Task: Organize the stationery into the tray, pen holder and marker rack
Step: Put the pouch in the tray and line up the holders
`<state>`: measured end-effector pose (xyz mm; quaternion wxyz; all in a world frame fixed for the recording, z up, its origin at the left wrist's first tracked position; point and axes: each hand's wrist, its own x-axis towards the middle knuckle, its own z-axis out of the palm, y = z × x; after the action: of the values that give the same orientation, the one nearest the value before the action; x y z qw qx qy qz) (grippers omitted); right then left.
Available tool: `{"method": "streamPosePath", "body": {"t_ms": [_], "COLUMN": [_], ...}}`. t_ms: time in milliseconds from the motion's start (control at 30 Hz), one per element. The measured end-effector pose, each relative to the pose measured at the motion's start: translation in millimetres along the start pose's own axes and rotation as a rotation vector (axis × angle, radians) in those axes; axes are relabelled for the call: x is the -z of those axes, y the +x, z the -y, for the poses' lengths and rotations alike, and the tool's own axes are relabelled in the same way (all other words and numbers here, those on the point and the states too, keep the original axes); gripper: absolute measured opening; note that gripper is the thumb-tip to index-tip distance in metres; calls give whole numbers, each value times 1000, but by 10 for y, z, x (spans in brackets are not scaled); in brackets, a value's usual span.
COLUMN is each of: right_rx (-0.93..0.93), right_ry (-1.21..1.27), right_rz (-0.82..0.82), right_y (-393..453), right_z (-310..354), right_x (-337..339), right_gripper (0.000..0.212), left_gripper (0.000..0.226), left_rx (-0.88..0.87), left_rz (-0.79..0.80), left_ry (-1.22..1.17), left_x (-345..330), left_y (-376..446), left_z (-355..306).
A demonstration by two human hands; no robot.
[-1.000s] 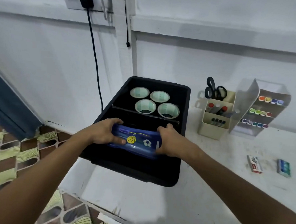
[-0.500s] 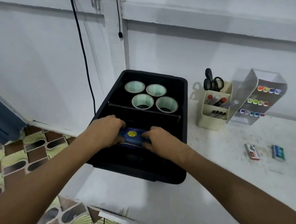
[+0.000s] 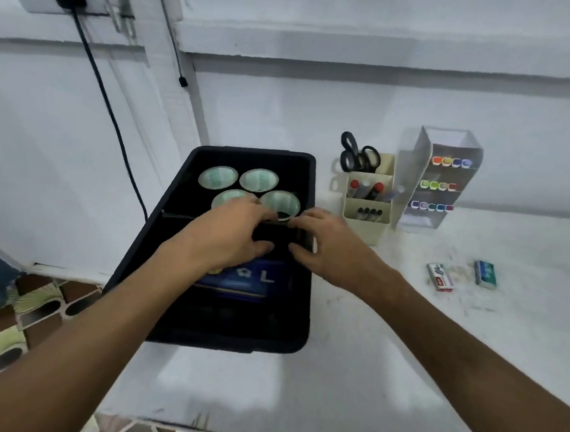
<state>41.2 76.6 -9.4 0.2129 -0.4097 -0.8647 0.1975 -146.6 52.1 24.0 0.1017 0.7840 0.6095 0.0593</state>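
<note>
Both hands' (image 3: 229, 235) grip loose, above tray (image 3: 162, 241)

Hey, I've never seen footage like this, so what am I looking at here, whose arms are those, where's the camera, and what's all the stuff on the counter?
There is no machine here. The camera sits on a person's head, looking forward and down, so the two arms coming in from the bottom are the wearer's own.

On the white counter sits a black tray with a divider across it. Four tape rolls lie in its far section; a blue pencil case lies in the near one. To the right stand a cream pen holder with black scissors and some markers, and a clear marker rack with coloured markers in rows. Two small boxes lie loose further right.

The left hand and right hand are over the tray near the divider, fingers loosely curled. Neither visibly holds anything.
</note>
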Motion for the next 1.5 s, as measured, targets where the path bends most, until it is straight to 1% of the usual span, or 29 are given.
{"method": "streamPosePath", "body": {"t_ms": [67,133,233,300,400,500,600,667,767,833,900,967,1033,1100,1133,1167,1233,1300,1400,1500], "right_rx": [-55,-131,-240,-311,-433,-520,-566,-579,-563,-544,-515,-478,-452,-433,-430,-432,-492,-602,-675,-652], "right_ry": [-33,-76,-108,-139,-171,-180,-179,-167,-179,-186,-167,-142,-115,-100,-101,-105,-92,-65,-13,-1], "right_rz": [-68,-107,-111,-108,-31,99,251,287,287,290,296,293,282,286,293,291,234,128,-32,-157], "right_y": [-192,-456,-907,-1210,-1543,-1711,-1699,-1645,-1539,-1480,-1444,-1430,-1414,-1388,-1369,-1368,-1418,-1517,-1620,-1570], "right_z": [-262,-590,-1078,-1420,-1886,-2317,-2580,-2697,-2827,-2880,-2894,-2882,-2854,-2810,-2781,-2750,-2670,-2564,-2450,-2447], "right_x": [298,583,965,1199,1433,1495,1387,1276,1169,1149,1142,1120,1081,1053,1025,993,915,817,652,574], "right_gripper": [37,40,41,39,39,51,74,88,96,94,83,72,66,67,71,76,86,89,78,53], "left_gripper": [47,50,46,48,51,61,73,65,44,35,31,34,34,39,46,59,85,90,81,52], "left_rx": [-51,-94,-195,-211,-190,-122,-27,-11,-37,-38,-42,-46,-29,-12,4,26,116,199,243,259], "left_rz": [-9,16,34,54,102,217,340,339,283,252,234,249,255,245,238,228,184,108,-34,-149], "left_ry": [1,-1,-13,-26,-32,-20,-5,-5,8,-23,-45,-37,-22,-13,-17,-32,-115,-226,-337,-417], "left_x": [-13,-69,-217,-362,-675,-1050,-1380,-1530,-1632,-1639,-1636,-1628,-1625,-1620,-1630,-1646,-1717,-1835,-2001,-2023], "left_y": [228,452,760,952,1228,1466,1595,1646,1686,1695,1687,1663,1641,1617,1592,1553,1427,1283,1175,1180], "left_z": [-385,-835,-1460,-1845,-2250,-2474,-2520,-2501,-2439,-2409,-2388,-2373,-2335,-2273,-2226,-2188,-2152,-2174,-2246,-2300]}}
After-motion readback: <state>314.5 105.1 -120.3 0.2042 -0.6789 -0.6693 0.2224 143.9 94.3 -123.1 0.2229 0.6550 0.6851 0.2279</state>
